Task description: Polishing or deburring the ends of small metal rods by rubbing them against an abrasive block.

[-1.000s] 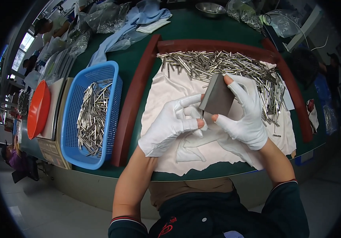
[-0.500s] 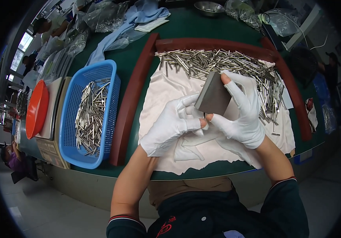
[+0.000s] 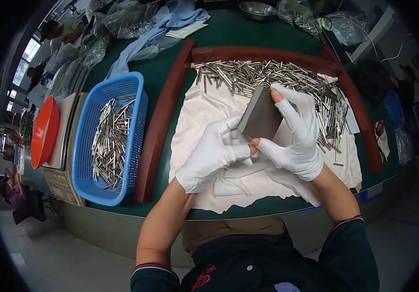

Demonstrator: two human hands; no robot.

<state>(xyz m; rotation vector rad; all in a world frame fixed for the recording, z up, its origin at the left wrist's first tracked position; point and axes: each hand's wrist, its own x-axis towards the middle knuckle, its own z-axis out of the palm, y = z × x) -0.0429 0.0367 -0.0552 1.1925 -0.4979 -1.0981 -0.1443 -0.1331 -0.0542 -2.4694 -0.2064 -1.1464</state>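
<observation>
a dark grey, flat rectangular block [image 3: 260, 117] with a matte finish is raised between the person's 2 hands, above a pale pink, wrinkled cloth [image 3: 195, 112]. it is tilted, showing 2 plain faces: a lighter grey strip on the left and a broader, darker, slightly brownish face on the right, with a straight edge between them. its material is unclear.

the right hand [image 3: 297, 141], in a white glove with bare thumb and fingertip, holds the block in a spread grip: the fingertip is at the upper right edge, the thumb at the lower edge. the left hand [image 3: 212, 155], also white-gloved, has its fingers at the block's lower left corner and its bare thumb tip just below; whether its curled grip closes on anything i cannot tell.

behind the block lie loose, shiny silver metal pins [image 3: 268, 75], bordered by dark red bars [image 3: 163, 126] on the green surface [image 3: 219, 31].
</observation>
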